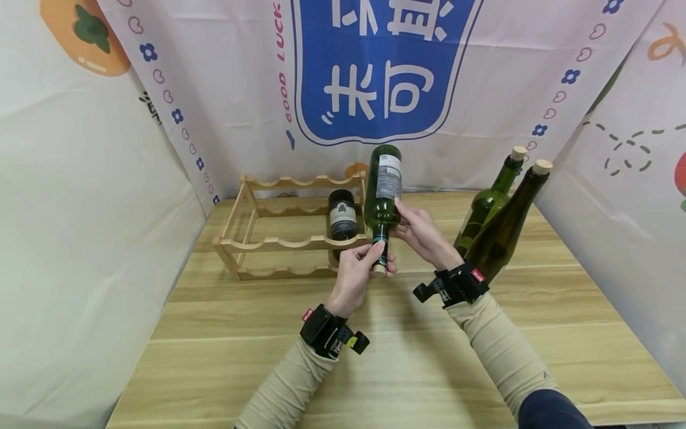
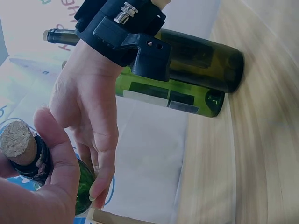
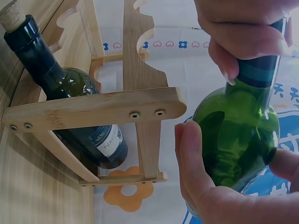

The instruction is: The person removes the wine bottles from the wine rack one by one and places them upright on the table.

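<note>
Both hands hold a green wine bottle (image 1: pixel 382 208) in the air by the right end of a wooden wine rack (image 1: pixel 284 244). Its corked neck points down towards me and its base points up and away. My left hand (image 1: pixel 355 271) grips the neck just behind the cork (image 2: pixel 18 142). My right hand (image 1: pixel 423 232) holds the bottle around its shoulder, with thumb and fingers on opposite sides of the glass (image 3: pixel 238 135) in the right wrist view. A dark labelled bottle (image 1: pixel 343 217) lies in the rack's lower tier at the right end, its cork (image 3: pixel 11 14) towards me.
Two corked bottles stand upright on the table right of my right hand: a green one (image 1: pixel 485 205) and a darker brown-green one (image 1: pixel 504 229), close beside my right wrist. Printed cloth (image 1: pixel 230 107) hangs behind and at both sides of the wooden table (image 1: pixel 225 339).
</note>
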`<action>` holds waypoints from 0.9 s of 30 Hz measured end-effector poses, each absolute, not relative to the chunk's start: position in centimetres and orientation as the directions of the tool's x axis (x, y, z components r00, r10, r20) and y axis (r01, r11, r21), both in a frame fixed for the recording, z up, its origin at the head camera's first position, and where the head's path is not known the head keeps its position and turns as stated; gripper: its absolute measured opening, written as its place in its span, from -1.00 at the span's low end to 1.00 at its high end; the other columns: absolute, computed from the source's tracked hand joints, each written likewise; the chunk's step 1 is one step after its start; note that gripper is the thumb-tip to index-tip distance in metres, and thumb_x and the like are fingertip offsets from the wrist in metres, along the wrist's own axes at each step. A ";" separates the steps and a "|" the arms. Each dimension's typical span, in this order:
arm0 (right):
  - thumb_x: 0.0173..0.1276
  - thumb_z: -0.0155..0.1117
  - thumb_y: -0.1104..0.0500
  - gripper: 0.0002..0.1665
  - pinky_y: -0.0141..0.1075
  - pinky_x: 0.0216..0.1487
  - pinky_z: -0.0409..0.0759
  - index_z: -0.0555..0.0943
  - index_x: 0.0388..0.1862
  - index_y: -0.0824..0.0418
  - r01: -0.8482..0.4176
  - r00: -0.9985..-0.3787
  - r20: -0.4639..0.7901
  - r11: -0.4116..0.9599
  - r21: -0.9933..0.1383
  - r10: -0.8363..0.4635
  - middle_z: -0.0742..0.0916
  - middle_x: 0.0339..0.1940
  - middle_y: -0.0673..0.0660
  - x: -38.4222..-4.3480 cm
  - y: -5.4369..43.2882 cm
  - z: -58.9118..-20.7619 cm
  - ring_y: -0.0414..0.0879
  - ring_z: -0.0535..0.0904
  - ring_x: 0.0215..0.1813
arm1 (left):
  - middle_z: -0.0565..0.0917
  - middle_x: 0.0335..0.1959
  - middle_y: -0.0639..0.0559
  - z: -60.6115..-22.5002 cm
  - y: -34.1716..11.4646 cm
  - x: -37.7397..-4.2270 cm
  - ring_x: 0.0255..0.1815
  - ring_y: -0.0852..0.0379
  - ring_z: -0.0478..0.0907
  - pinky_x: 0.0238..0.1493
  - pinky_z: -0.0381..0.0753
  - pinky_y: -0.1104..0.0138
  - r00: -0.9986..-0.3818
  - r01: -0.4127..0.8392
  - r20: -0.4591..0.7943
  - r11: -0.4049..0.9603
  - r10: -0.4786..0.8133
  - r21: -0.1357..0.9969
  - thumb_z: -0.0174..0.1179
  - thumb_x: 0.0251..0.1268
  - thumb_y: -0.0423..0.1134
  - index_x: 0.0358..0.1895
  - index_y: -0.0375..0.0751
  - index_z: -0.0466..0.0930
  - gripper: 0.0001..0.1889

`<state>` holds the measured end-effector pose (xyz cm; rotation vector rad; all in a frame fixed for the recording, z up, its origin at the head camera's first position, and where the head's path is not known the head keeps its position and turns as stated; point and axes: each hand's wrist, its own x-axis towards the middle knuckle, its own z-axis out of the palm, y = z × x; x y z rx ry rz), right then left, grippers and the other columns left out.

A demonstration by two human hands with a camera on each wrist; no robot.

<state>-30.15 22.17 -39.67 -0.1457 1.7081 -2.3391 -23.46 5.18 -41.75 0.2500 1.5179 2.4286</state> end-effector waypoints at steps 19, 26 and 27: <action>0.53 -0.07 -0.12 -0.28 -0.15 0.29 0.52 0.27 0.38 0.42 0.166 -0.967 -0.109 -0.243 -0.956 -0.232 0.73 -0.08 0.02 -28.9 22.4 -41.1 -0.15 0.67 0.00 | 0.72 -0.45 -0.02 -43.1 5.0 -22.5 -0.51 0.20 0.66 -0.39 0.66 0.38 -0.946 -0.131 -0.011 -0.353 0.323 0.926 0.11 0.42 -0.15 -0.04 -0.54 0.58 -0.60; 0.56 -0.11 -0.10 -0.23 -0.26 0.10 0.62 0.23 0.34 0.58 0.113 -0.972 -0.057 -0.244 -0.963 -0.228 0.73 -0.22 0.00 -29.1 22.2 -41.1 -0.19 0.67 -0.13 | 0.70 -0.44 -0.04 -42.9 5.0 -22.7 -0.51 0.20 0.66 -0.40 0.68 0.41 -0.941 -0.136 -0.001 -0.375 0.338 0.917 0.13 0.41 -0.14 -0.05 -0.59 0.56 -0.57; 0.56 -0.11 -0.10 -0.23 -0.26 0.09 0.62 0.22 0.33 0.59 0.098 -0.973 -0.042 -0.241 -0.965 -0.228 0.73 -0.22 0.00 -29.3 22.2 -40.7 -0.20 0.67 -0.13 | 0.70 -0.43 -0.05 -42.6 5.0 -22.9 -0.51 0.20 0.66 -0.40 0.68 0.42 -0.940 -0.130 0.007 -0.381 0.340 0.915 0.13 0.42 -0.15 -0.05 -0.60 0.56 -0.57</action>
